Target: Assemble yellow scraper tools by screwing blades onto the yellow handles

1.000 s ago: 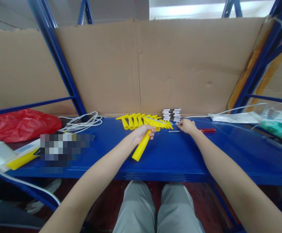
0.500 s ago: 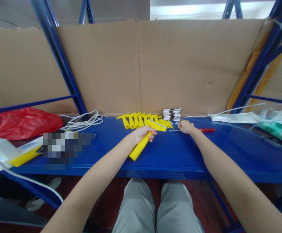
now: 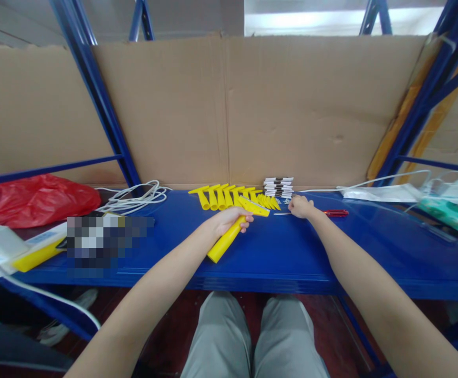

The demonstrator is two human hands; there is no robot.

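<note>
My left hand (image 3: 232, 220) is wrapped round the tubular handle of a yellow T-shaped scraper (image 3: 227, 242). Its wide head, with a thin pale strip along it, points up and to the right. My right hand (image 3: 301, 207) is closed, fingers bent down at the table beside small pale pieces (image 3: 286, 201); what the fingertips pinch, if anything, is hidden. A screwdriver (image 3: 335, 213) with a red handle lies under that hand, its metal tip showing to the left. Behind my left hand stands a row of similar yellow T-shaped pieces (image 3: 221, 197), beside several small yellow wedge pieces (image 3: 269, 202).
White packets with dark bands (image 3: 278, 187) are stacked at the back against the cardboard (image 3: 229, 115). Left on the blue table (image 3: 276, 257) lie a red plastic bag (image 3: 35, 200), coiled white cable (image 3: 146, 194) and a blurred patch. A green-and-white pack (image 3: 453, 212) lies right.
Both hands keep almost the same pose. The view has shifted very slightly; the scraper stays in my left hand, and my right hand stays by the small pieces.
</note>
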